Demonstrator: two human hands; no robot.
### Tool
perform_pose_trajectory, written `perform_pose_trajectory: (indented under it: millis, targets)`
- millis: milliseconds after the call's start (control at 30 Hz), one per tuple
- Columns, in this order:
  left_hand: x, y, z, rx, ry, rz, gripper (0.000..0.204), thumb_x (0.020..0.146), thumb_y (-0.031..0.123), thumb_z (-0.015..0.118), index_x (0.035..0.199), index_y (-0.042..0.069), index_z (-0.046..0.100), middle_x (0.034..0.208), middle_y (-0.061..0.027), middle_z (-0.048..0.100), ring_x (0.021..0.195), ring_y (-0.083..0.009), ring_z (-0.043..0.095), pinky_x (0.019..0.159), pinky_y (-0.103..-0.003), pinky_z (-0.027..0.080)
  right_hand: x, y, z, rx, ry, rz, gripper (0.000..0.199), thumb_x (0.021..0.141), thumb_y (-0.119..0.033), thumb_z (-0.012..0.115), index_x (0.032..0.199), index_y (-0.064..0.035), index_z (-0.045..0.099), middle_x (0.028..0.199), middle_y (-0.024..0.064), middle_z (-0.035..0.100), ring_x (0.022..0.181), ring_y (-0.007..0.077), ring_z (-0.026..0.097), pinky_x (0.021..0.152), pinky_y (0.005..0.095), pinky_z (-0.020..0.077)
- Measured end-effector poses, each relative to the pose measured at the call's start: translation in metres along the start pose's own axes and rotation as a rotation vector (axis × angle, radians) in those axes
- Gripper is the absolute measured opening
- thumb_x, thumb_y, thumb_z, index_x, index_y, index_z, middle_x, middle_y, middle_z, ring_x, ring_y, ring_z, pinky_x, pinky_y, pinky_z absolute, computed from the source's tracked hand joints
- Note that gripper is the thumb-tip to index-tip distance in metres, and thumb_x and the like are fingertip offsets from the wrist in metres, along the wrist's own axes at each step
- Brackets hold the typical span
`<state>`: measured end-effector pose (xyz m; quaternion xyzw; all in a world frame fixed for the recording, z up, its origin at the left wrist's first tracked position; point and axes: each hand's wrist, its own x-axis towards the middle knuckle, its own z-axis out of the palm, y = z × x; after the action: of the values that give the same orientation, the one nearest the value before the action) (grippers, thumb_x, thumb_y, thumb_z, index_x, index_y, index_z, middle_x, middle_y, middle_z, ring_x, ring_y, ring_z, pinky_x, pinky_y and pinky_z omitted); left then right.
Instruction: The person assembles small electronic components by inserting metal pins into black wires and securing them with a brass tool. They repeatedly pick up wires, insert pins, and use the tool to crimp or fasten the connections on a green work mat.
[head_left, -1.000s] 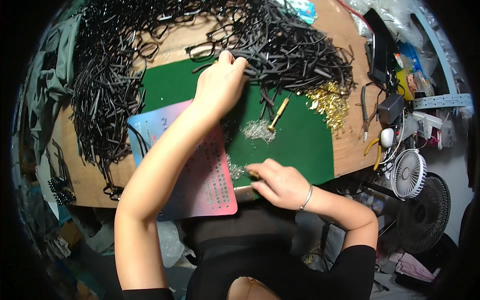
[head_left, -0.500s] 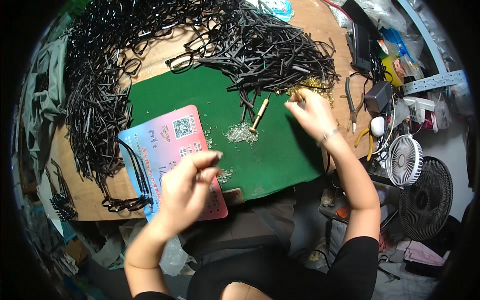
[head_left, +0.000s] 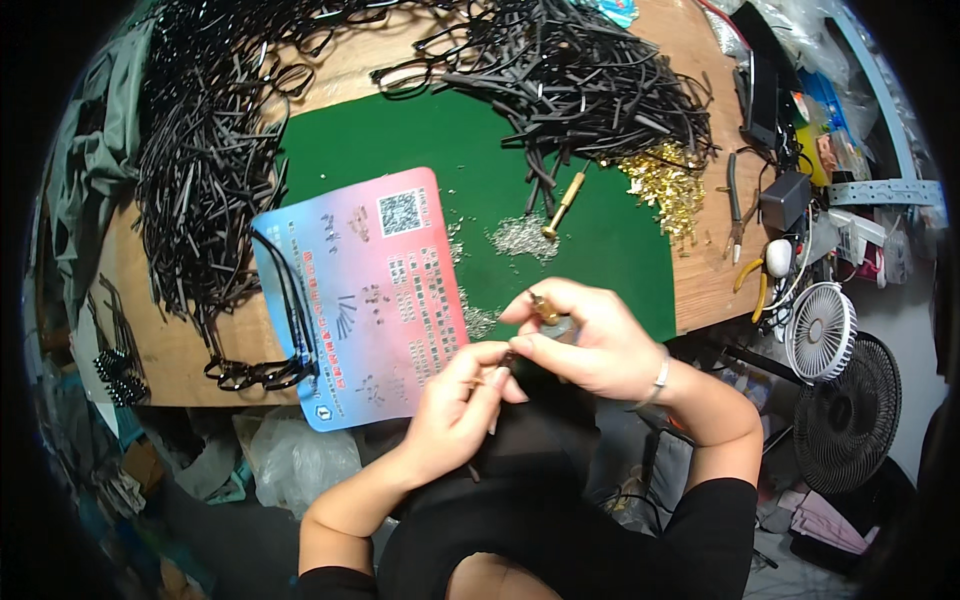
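Observation:
My left hand [head_left: 450,405] is closed around a thin dark piece, mostly hidden, that looks like an eyeglass temple; a dark tip shows below the hand. Against it, at the mat's near edge, my right hand [head_left: 605,345] pinches with thumb and fingers. Small gold-coloured metal pieces [head_left: 545,308] sit within its curled fingers. What the touching fingertips hold is too small to make out. Beyond the hands, a brass-handled tool [head_left: 567,205] lies by a heap of tiny silver parts [head_left: 525,238]. Small gold parts [head_left: 665,190] are piled at the mat's right edge.
Black temples [head_left: 610,95] and frames heap along the back and left of the table. A pink-and-blue sheet [head_left: 350,280] lies partly on the green mat [head_left: 400,135], with folded glasses [head_left: 255,375] beside it. Pliers [head_left: 748,285] and a white fan [head_left: 820,330] are at right.
My right hand has come from the gold pile back toward me and now meets my left hand. The left hand has moved right and down, off the sheet. The view has shifted slightly.

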<state>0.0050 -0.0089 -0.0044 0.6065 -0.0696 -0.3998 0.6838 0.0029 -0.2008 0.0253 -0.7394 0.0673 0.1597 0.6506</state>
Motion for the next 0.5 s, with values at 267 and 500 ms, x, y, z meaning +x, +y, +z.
perform_pose_trajectory:
  millis: [267,500]
  targets:
    - [-0.012,-0.002,-0.003,-0.269,0.035,-0.025,0.025,0.096,0.012,0.044,0.118,0.0,0.045,0.085,-0.0065,0.063,0.053,-0.0027,0.045,0.049,-0.017,0.039,0.005,0.021,0.037,-0.143,0.204,-0.241,0.011,0.079,-0.007,0.068,0.082,0.0006,0.06,0.074,0.0103,0.06,0.063,0.0177,0.061,0.057,0.027,0.0478]
    - [-0.008,-0.009,0.003,-0.318,0.067,-0.005,0.024,0.097,0.015,0.045,0.115,-0.001,0.047,0.086,-0.0063,0.063,0.053,-0.0026,0.045,0.049,-0.017,0.039,-0.001,0.032,0.044,-0.21,0.3,-0.422,0.012,0.077,-0.005,0.07,0.083,-0.0001,0.06,0.078,0.0109,0.06,0.064,0.0179,0.061,0.056,0.0273,0.0479]
